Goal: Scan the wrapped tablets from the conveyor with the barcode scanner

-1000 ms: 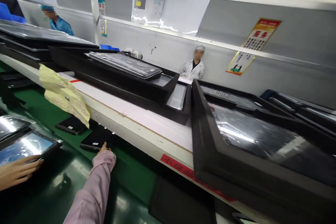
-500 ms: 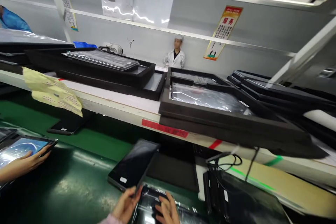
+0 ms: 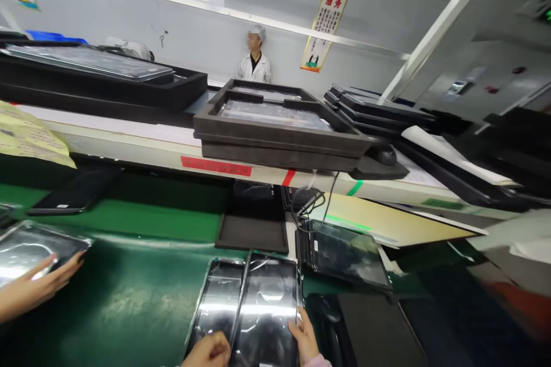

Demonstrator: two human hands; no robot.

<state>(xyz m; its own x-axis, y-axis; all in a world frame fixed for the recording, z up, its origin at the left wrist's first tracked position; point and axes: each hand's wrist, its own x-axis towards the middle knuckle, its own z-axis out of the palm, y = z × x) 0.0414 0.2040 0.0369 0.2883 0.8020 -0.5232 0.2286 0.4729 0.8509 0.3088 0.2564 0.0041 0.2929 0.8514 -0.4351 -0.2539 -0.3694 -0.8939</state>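
Both hands, left [image 3: 209, 351] and right [image 3: 306, 337], grip the tablet [image 3: 264, 312] by its edges above the green worktop [image 3: 129, 298], apparently seating it beside another; alignment likely matters next.

The green belt [image 3: 129, 292] carries glossy tablets [image 3: 267, 304] at its near edge, a black tray [image 3: 252, 233] farther back, and a dark phone [image 3: 64, 200] toward its far left.

tablet [image 3: 266, 304] now lowered flat onto belt (both hands [image 3: 258, 344] gripping).
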